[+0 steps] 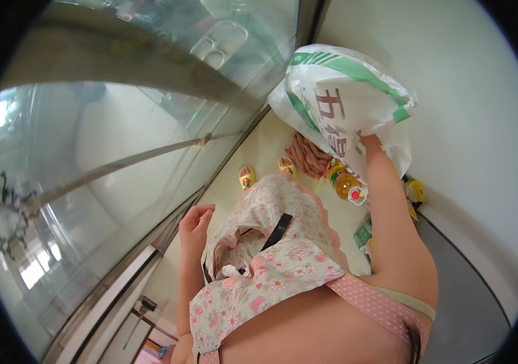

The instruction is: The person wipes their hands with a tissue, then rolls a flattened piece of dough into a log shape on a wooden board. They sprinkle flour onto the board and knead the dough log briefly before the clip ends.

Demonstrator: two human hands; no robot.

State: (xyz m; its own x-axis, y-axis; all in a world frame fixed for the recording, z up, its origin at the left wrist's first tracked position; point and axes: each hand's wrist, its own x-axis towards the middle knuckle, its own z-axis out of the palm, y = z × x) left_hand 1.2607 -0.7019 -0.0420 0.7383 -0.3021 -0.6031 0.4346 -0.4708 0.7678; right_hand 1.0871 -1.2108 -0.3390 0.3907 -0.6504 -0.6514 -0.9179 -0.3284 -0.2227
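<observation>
My right hand (371,140) reaches to the side of a large white woven plastic sack (354,95) with green bands and printed writing; its fingers are partly hidden in the folds, so its grip is unclear. The sack stands against the wall in the corner. Below it lie a reddish mesh bag of long, brownish-pink items (306,157) and a bottle of yellow cooking oil (344,182) with a red cap. My left hand (196,218) is raised at my left side, fingers loosely curled, near the glass panel, with nothing visible in it.
A framed glass door or partition (149,136) runs along the left, with a metal tray showing behind it. A pale wall (459,113) rises on the right. Green-and-white packs (364,234), a yellow container (415,191) and a grey panel (454,273) are beside my right arm.
</observation>
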